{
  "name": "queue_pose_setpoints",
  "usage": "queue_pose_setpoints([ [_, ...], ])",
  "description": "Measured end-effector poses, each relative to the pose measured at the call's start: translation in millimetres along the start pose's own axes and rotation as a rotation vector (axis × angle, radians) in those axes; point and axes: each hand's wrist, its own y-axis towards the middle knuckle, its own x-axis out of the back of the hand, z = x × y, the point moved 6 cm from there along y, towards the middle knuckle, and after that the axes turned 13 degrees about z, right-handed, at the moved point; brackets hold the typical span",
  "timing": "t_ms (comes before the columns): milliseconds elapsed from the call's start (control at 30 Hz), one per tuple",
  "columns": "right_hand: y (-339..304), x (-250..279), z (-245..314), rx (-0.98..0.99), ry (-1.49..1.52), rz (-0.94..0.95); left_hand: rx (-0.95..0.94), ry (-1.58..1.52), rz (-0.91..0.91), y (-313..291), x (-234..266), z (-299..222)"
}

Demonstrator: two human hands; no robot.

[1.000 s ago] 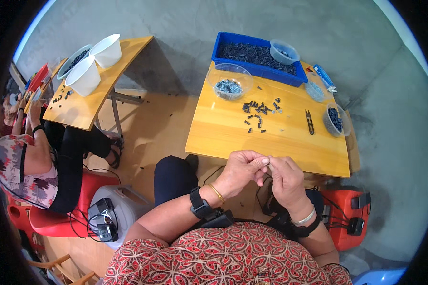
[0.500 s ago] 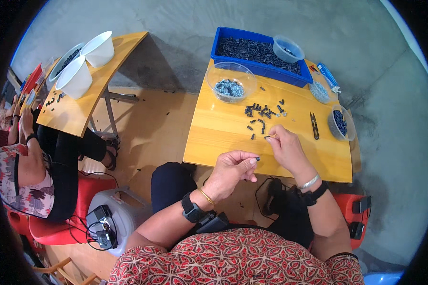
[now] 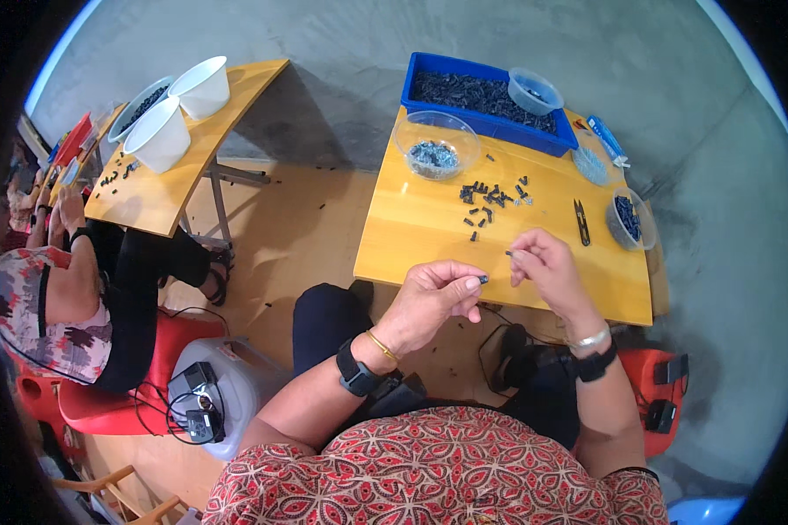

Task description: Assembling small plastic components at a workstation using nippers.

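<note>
smooth glossy wood table [image 3: 429, 236], clear plastic bowl [image 3: 436, 144].

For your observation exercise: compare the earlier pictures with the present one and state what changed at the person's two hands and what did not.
The hands, joined near the body a second ago, have parted. The right hand moved out over the yellow table, pinching a small dark piece. The left hand stays at the table's near edge, pinching another small dark part. The loose pile of parts, clear bowl and blue tray kept their places.

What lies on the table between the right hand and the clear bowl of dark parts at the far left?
In the head view, a loose scatter of small dark parts lies between the right hand and the clear bowl; otherwise bare yellow table.
</note>
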Motion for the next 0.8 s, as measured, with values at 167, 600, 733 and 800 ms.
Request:
queue_pose_setpoints([
  [167,-44,-22,46,0.123,0.562,0.092,-0.064,-0.033,0.128,-4,-25,-6],
  [600,-60,-31,52,0.175,0.563,0.119,-0.056,0.193,0.197,-13,-51,-10],
  [733,-60,-31,52,0.173,0.597,0.110,-0.040,0.204,0.179,-12,-50,-10],
  [800,-60,-32,53,0.153,0.601,0.113,-0.035,0.204,0.171,-12,-49,-9],
])
